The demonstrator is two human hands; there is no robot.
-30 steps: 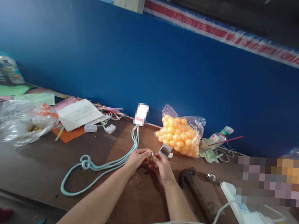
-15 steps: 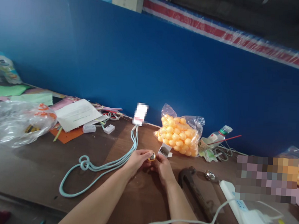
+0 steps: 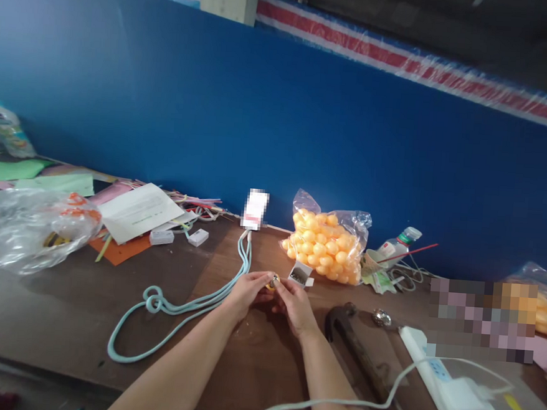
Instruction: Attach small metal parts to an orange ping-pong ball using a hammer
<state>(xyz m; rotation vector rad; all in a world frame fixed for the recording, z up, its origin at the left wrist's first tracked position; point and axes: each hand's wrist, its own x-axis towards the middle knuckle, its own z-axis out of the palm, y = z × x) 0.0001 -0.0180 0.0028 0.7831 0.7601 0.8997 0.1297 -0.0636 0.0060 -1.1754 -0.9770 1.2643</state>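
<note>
Right now, the left hand [image 3: 243, 295] and right hand [image 3: 298, 308] pinch a little yellow shiny thing [image 3: 273, 283] above the desk [image 3: 252, 372], between its front and back edges, near the open box [image 3: 300, 274], not put down yet, and I can't tell how done it is.

On our left, we see a clear plastic bag [image 3: 30, 232] near a white sheet [image 3: 140, 214] that overlaps some orange paper [image 3: 121, 252]. A pale blue cord [image 3: 186, 310] loops across the table [image 3: 45, 320] below the blue wall [image 3: 261, 117]; on our right, a white plug [image 3: 466, 396] sits in a power strip [image 3: 417, 346].
</note>
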